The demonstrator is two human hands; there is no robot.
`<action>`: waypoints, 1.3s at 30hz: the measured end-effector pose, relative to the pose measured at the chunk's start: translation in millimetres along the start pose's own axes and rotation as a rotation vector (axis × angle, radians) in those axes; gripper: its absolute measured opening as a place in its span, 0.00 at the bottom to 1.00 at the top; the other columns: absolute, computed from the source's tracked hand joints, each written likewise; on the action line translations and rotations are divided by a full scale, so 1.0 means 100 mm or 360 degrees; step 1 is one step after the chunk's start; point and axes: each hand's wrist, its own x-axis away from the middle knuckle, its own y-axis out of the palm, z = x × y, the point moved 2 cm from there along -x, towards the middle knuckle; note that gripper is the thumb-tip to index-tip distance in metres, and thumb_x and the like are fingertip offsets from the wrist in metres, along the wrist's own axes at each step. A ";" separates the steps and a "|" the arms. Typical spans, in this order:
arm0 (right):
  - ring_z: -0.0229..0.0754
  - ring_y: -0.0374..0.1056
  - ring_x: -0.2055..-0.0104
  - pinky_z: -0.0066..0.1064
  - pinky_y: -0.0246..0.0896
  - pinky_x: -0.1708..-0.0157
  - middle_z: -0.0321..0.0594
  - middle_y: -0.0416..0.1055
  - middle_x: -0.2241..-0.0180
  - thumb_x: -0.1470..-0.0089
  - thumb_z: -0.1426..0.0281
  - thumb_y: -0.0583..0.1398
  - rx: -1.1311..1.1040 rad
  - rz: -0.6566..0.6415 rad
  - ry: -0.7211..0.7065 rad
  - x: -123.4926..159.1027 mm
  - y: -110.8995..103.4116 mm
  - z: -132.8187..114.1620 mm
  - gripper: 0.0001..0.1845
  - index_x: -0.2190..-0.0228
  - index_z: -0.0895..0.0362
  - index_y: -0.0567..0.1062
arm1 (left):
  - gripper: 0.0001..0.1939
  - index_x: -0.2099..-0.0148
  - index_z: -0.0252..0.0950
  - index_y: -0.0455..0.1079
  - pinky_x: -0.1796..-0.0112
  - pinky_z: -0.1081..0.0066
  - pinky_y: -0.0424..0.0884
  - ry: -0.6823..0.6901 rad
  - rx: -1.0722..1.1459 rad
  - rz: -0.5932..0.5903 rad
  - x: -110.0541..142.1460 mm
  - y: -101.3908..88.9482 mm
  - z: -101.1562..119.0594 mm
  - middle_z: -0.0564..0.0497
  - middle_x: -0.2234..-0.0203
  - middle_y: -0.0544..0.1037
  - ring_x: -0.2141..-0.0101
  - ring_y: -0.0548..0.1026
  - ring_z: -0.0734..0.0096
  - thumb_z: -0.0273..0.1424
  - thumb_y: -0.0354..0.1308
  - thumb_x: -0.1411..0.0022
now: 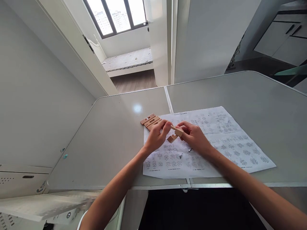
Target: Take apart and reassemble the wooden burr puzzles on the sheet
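- Two bare hands are seen in the head view, close together over a big white sheet point(153, 172) that is spread on a grey table point(115, 134).
- Some small wooden pieces point(178, 132) are held between the hands, just above the sheet. It cannot be told if they are locked together or only pressed together.
- One end of this wood is pinched by the left hand point(155, 135), with its thumb and fingers closed.
- The other side is gripped by the right hand point(194, 135), with its fingers bent. Part of the wood is hidden by the fingers.
- A notched end point(171, 139) is seen low down, between the hands.
- More flat wooden blocks point(150, 120) are laid side by side near the left hand, partly over the edge of the sheet. Slots and dark marks can be seen on them.
- Lots of little drawings are printed on the sheet, and some are covered by the hands and arms.
- A piece could be dropped if the pinch is made too loose, because only small parts are held.
- The notches could be jammed or chipped if the wood is pushed while it is crooked.
- The flat blocks could be bumped out of line, because they are so near the left hand.
- The sheet could be creased or slid if it is rubbed by an arm.
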 end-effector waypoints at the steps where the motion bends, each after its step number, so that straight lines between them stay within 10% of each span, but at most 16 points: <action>1: 0.39 0.62 0.78 0.32 0.55 0.73 0.31 0.71 0.80 0.34 0.51 0.59 0.0086 0.0063 -0.0009 0.00 0.00 0.01 0.19 0.65 0.53 0.75 | 0.23 0.63 0.38 0.70 0.66 0.68 0.66 -0.0017 -0.0017 0.0056 -0.01 -0.01 -0.03 0.52 0.73 0.72 0.71 0.69 0.70 0.48 0.46 0.21; 7: 0.43 0.71 0.73 0.33 0.62 0.70 0.37 0.80 0.73 0.33 0.55 0.58 0.0268 0.0260 -0.0007 -0.03 -0.01 0.07 0.16 0.58 0.53 0.79 | 0.20 0.59 0.39 0.72 0.71 0.71 0.65 -0.0076 -0.0109 0.0263 -0.04 -0.05 -0.17 0.53 0.74 0.73 0.74 0.69 0.72 0.49 0.53 0.25; 24: 0.48 0.75 0.64 0.43 0.70 0.59 0.42 0.82 0.55 0.33 0.66 0.58 0.0460 0.0023 -0.0155 -0.07 0.02 0.11 0.24 0.37 0.47 0.74 | 0.14 0.60 0.40 0.68 0.71 0.72 0.68 0.0066 -0.0352 0.0381 -0.05 -0.12 -0.13 0.56 0.76 0.75 0.77 0.72 0.75 0.42 0.53 0.24; 39: 0.45 0.75 0.65 0.38 0.70 0.65 0.43 0.80 0.55 0.40 0.68 0.61 0.0326 0.0090 -0.0189 -0.05 0.01 0.09 0.10 0.55 0.52 0.77 | 0.12 0.70 0.42 0.66 0.61 0.62 0.70 0.0415 -0.0957 0.0050 0.00 -0.05 -0.14 0.54 0.77 0.76 0.70 0.74 0.63 0.36 0.65 0.37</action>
